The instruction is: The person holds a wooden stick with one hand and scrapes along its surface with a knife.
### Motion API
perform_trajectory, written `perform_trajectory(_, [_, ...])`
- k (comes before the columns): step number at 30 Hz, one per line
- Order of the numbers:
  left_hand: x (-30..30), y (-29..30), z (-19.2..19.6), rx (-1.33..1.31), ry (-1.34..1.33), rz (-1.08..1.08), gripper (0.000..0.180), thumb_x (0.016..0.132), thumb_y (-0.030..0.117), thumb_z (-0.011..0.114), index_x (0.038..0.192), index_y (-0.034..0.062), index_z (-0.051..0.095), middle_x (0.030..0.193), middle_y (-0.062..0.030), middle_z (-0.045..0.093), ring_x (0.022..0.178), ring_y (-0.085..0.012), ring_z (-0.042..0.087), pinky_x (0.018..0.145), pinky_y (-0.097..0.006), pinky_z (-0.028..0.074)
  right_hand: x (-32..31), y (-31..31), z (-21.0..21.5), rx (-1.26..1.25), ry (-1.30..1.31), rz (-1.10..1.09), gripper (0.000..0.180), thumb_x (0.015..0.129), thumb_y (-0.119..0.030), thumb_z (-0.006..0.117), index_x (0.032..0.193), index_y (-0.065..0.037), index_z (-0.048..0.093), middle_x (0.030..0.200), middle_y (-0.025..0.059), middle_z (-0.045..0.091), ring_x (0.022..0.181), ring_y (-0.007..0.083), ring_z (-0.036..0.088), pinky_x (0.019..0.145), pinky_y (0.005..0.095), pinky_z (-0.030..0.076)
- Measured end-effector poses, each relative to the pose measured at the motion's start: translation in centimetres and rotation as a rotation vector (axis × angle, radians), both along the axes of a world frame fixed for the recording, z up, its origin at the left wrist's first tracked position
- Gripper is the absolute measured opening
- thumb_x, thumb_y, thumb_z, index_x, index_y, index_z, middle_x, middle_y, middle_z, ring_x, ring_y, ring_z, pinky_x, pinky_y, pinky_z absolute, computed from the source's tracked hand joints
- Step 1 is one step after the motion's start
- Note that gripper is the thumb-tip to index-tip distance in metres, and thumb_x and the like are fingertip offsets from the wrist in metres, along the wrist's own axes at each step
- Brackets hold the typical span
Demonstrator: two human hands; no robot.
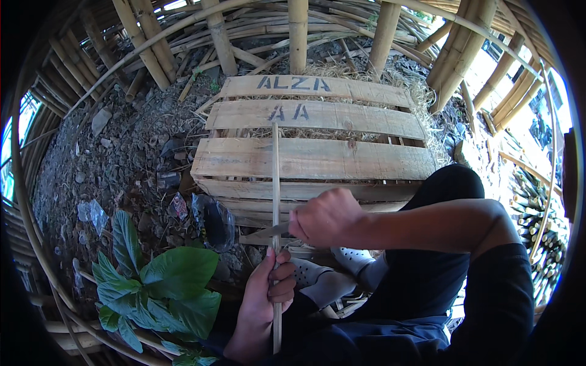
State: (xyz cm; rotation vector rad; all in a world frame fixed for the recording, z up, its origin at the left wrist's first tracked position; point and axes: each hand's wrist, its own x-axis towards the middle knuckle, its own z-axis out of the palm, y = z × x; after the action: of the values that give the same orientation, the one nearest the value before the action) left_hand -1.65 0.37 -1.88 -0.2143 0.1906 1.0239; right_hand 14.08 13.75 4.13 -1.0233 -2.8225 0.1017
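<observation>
A long, thin bamboo strip (pixel 276 177) stands lengthwise in front of me, its far end over a wooden crate (pixel 244 157). My left hand (pixel 268 288) is closed around the strip near its lower part, thumb pointing up along it. Just above that grip, a knife (pixel 264 234) lies crosswise, its blade touching or crossing the strip. My right hand (pixel 326 218) is in a fist around the knife's handle, most of which the fingers hide. The blade points to the left.
The slatted crate sits on rocky soil, with straw (pixel 421 100) around it. A leafy plant (pixel 165 283) grows at the left, near a clear plastic piece (pixel 213 222). Bamboo posts (pixel 298 36) form a fence behind. Cut bamboo sticks (pixel 530 210) are piled at right. My feet are below the crate.
</observation>
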Motion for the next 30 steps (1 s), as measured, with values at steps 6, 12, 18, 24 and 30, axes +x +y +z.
perform_trajectory(6, [0.4,-0.2,0.2,-0.01,0.112,-0.036,0.027,0.101,0.036,0.04,0.103,0.0103,0.047,0.065,0.0071,0.028,0.044,-0.0011,0.021,0.036,-0.018,0.015,-0.6,0.7,0.5,-0.095,-0.11,0.072,0.04,0.088,-0.031,0.049,0.056,-0.008,0.056,0.05,0.0084,0.056,0.045,0.0287,0.058,0.046,0.0401,0.05])
perform_trajectory(12, [0.8,-1.0,0.2,-0.028,0.082,-0.049,0.028,0.102,0.037,0.039,0.102,0.01,0.047,0.066,0.0072,0.029,0.045,-0.0015,0.022,0.036,-0.018,0.015,-0.2,0.6,-0.5,0.002,0.057,0.192,0.039,0.088,-0.03,0.05,0.056,-0.01,0.057,0.049,0.008,0.055,0.044,0.028,0.057,0.045,0.04,0.049])
perform_trajectory(18, [0.9,-0.8,0.8,-0.035,0.183,-0.036,0.027,0.102,0.036,0.038,0.1,0.01,0.046,0.066,0.0073,0.03,0.045,-0.0012,0.023,0.036,-0.017,0.016,-0.6,-0.1,1.4,-0.148,-0.199,-0.023,0.046,0.094,-0.032,0.041,0.06,-0.008,0.059,0.056,0.008,0.061,0.053,0.0265,0.063,0.051,0.0402,0.052])
perform_trajectory(24, [0.5,-0.5,0.3,-0.027,0.018,-0.076,0.029,0.102,0.037,0.036,0.101,0.0098,0.046,0.065,0.0073,0.03,0.045,-0.001,0.024,0.036,-0.017,0.016,-0.9,3.6,2.5,-0.079,-0.162,-0.136,0.044,0.091,-0.034,0.044,0.057,-0.008,0.056,0.051,0.0107,0.057,0.047,0.0289,0.06,0.054,0.0413,0.053])
perform_trajectory(30, [0.7,-0.9,0.3,-0.016,0.061,-0.076,0.029,0.102,0.038,0.037,0.101,0.0103,0.046,0.065,0.0077,0.03,0.045,-0.001,0.023,0.036,-0.017,0.016,-0.5,1.5,1.4,-0.134,-0.161,0.028,0.047,0.093,-0.033,0.041,0.058,-0.007,0.058,0.051,0.0118,0.057,0.049,0.0309,0.061,0.054,0.042,0.054])
